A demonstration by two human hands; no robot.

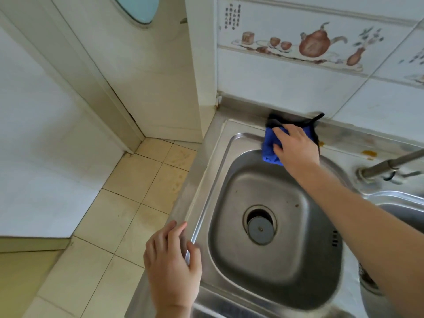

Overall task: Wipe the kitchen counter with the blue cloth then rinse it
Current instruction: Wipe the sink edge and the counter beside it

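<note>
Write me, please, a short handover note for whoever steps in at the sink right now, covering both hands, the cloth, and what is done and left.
Right hand: pressed on the blue cloth, fingers spread, at the back rim of the steel sink by the tiled wall.
Left hand: holds nothing, fingers resting on the sink's front left edge.
Cloth: blue with a dark trim, partly hanging over the basin rim.
Faucet: to the right, no water seen running.
Done: wiping is under way at the back strip.
Left: orange stains right of the cloth remain to wipe; then rinse the cloth.
</note>
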